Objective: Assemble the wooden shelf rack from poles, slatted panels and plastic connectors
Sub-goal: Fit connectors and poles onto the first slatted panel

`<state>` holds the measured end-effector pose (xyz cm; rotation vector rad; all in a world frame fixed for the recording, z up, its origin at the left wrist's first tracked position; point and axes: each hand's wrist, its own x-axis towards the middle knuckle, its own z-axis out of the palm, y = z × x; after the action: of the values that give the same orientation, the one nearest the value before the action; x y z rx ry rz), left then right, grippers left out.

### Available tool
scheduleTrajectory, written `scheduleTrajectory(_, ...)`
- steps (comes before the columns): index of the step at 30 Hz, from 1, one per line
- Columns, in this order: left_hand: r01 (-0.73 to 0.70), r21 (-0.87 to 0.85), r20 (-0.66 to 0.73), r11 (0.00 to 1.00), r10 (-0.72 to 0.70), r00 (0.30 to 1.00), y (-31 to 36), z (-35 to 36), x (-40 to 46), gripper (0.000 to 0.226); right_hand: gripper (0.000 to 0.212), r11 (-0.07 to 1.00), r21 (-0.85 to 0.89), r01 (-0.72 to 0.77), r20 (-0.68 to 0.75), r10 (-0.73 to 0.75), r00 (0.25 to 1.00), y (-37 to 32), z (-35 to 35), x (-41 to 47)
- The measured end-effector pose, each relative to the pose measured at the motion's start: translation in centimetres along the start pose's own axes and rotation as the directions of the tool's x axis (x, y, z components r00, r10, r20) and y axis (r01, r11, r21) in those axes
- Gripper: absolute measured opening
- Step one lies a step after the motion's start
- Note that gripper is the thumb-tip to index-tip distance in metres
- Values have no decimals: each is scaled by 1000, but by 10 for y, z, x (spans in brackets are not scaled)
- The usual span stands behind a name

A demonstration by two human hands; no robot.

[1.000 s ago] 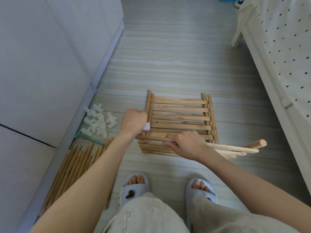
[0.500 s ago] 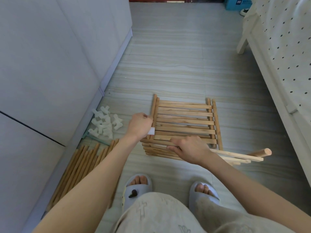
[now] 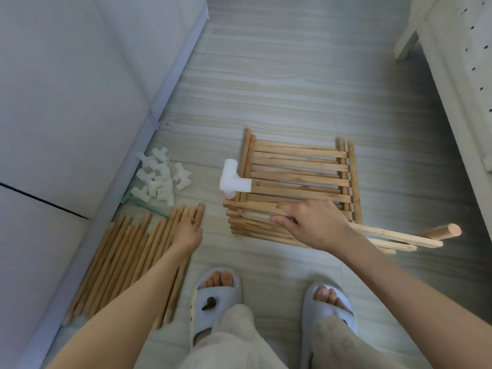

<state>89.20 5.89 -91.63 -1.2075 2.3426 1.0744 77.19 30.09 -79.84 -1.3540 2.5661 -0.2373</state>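
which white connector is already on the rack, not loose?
The single connector fitted at the left corner of the slatted panel that the right hand grips. The other connectors lie loose in a heap by the wall.

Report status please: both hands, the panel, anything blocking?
Left hand open, reaching onto loose poles. Right hand grips raised slatted panel; white connector sits at its left end. Nothing blocking.

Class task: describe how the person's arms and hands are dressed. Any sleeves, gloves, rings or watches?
Both forearms are bare, with no sleeves in view. The left hand and right hand wear no gloves; no rings, watch or bracelet show.
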Motion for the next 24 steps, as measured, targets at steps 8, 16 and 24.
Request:
scheduleTrajectory(8,58,398,-15,915,-57,998,-36,44,4,47,39,1000,-23,10,-18,-11,1000,0,2,0)
scheduleTrajectory(16,-1,509,-1,861,2,1000,-47,47,7,28,34,1000,-20,15,-14,-15,1000,2,1,2)
scheduleTrajectory(24,-168,287,-107,943,205,973,-16,12,13,41,33,1000,1,-16,0,16,1000,4,0,3)
